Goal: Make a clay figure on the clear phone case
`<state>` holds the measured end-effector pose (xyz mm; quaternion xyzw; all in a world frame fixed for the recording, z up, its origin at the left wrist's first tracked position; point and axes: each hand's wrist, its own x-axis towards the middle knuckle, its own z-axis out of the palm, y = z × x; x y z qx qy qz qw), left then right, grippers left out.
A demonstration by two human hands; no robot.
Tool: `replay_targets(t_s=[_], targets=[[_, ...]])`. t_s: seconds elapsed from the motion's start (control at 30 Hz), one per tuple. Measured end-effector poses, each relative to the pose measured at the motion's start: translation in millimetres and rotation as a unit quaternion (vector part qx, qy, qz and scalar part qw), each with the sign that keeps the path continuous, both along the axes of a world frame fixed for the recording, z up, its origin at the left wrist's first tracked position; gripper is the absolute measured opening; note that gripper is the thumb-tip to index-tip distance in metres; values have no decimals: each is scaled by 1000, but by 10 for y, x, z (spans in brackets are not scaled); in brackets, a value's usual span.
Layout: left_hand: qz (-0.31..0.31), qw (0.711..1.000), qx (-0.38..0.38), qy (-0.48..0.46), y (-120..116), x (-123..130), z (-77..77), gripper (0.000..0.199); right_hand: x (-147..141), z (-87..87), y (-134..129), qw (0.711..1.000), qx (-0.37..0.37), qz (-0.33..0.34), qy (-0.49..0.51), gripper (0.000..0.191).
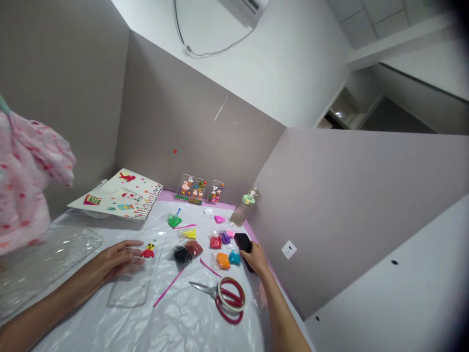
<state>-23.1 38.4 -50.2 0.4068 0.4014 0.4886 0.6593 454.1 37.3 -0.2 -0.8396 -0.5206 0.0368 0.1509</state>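
Note:
My left hand (122, 260) hovers or rests over a clear plastic case (128, 291), fingers apart and slightly blurred, beside a small red figure with a yellow and black top (148, 251). On the right, my right hand (255, 258) has its fingers around a black phone (242, 241) near the table's edge. Between the hands lie bagged clay lumps: black (182, 255), brown (195, 248), red (215, 241), orange (223, 261) and blue (234, 258). Red-handled scissors (230, 318) and a roll of white tape (222, 293) lie nearer me.
An illustrated spiral notebook (122, 195) sits at the back left, and decorated clear panels (186, 187) stand by the wall. A bottle with a green lid (240, 212) stands back right. Pink sticks (168, 287) lie mid-table. Pink dotted cloth (27, 176) hangs left.

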Motion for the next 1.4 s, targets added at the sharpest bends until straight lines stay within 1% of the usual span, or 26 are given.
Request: replay_targets(t_s=[0.1, 0.2, 0.27, 0.3, 0.37, 0.43, 0.5, 0.53, 0.57, 0.63, 0.67, 0.7, 0.73, 0.8, 0.9, 1.0, 1.2, 1.4], targets=[[-4, 1000, 1, 1, -2, -1, -11, 54, -28, 61, 0, 1000, 10, -2, 19, 38], [-11, 1000, 1, -5, -13, -3, -3, 51, -138, 184, -41, 998, 37, 1, 54, 42], [-19, 1000, -1, -12, -24, -6, 17, 49, -305, 287, -74, 994, 68, 18, 87, 46], [-25, 1000, -3, -15, -28, -10, 31, 48, -429, 337, -92, 990, 85, 39, 110, 47], [-37, 999, -8, -22, -32, -22, 62, 46, -760, 412, -132, 974, 107, 106, 171, 44], [-41, 999, -15, -29, -27, -41, 96, 44, -1182, 436, -178, 944, 95, 194, 251, 38], [-36, 999, -19, -35, -17, -66, 130, 43, -1630, 404, -225, 901, 58, 274, 331, 33], [-31, 999, -20, -38, -12, -78, 146, 44, -1838, 370, -246, 878, 35, 305, 368, 35], [-26, 999, -20, -41, -8, -88, 161, 44, -2025, 327, -263, 856, 15, 328, 400, 43], [-20, 999, -18, -45, -7, -100, 186, 46, -2310, 226, -282, 810, -37, 361, 461, 70], [-18, 999, -18, -46, -11, -99, 196, 47, -2406, 173, -284, 788, -59, 370, 489, 79], [-18, 999, -19, -46, -17, -93, 205, 48, -2472, 123, -283, 769, -75, 374, 513, 83], [-21, 999, -20, -45, -27, -83, 212, 48, -2514, 76, -279, 753, -83, 373, 535, 82], [-28, 998, -21, -43, -53, -53, 227, 47, -2544, 1, -273, 733, -80, 363, 570, 70], [-43, 998, -19, -44, -97, 0, 253, 42, -2525, -58, -276, 719, -54, 341, 604, 53], [-52, 997, -13, -46, -133, 42, 278, 41, -2499, -70, -288, 713, -32, 324, 621, 44], [-46, 998, -2, -43, -175, 83, 307, 37, -2481, -87, -290, 706, -27, 313, 635, 40], [-32, 999, -2, -33, -186, 76, 331, 42, -2490, -113, -287, 699, -19, 311, 644, 41]])
